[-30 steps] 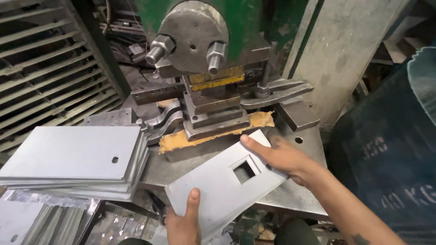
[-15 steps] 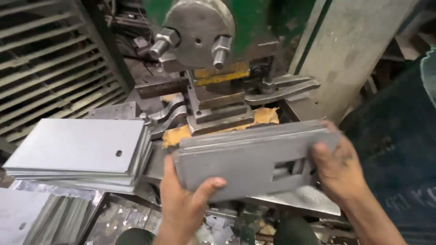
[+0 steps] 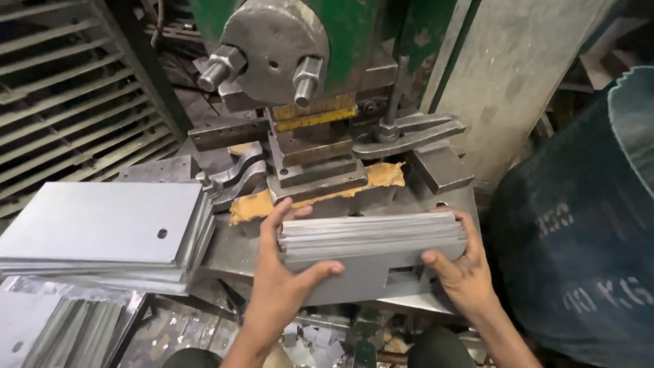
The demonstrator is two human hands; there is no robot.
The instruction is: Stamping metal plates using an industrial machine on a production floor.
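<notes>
A stack of grey metal plates (image 3: 371, 255) is held on edge between both hands, just in front of the press (image 3: 300, 102) and above the front lip of its steel table (image 3: 235, 249). The left hand (image 3: 283, 272) is closed on the left end of the stack, fingers over the top edges and thumb across the front face. The right hand (image 3: 463, 272) is closed on the right end in the same way, thumb beside a rectangular cut-out in the front plate.

Risks noted:

- The plates are clamped only by finger pressure at the two ends. A loosened grip would probably let the inner plates slide out and drop toward the scrap offcuts (image 3: 306, 347) below.
- Bare skin is bearing on cut metal edges. A shift in the stack could cut the fingers, and no gloves are worn.
- The fingertips of the left hand lie near the tool block (image 3: 317, 174) of the press. A cycle of the ram with the hands this close would be a crush hazard; no guard is visible.
- A second pile of flat sheets (image 3: 102, 232) overhangs the table at the left and could be knocked if the stack is swung that way.
- A large blue sack (image 3: 579, 225) crowds the right elbow and limits room to move.
</notes>
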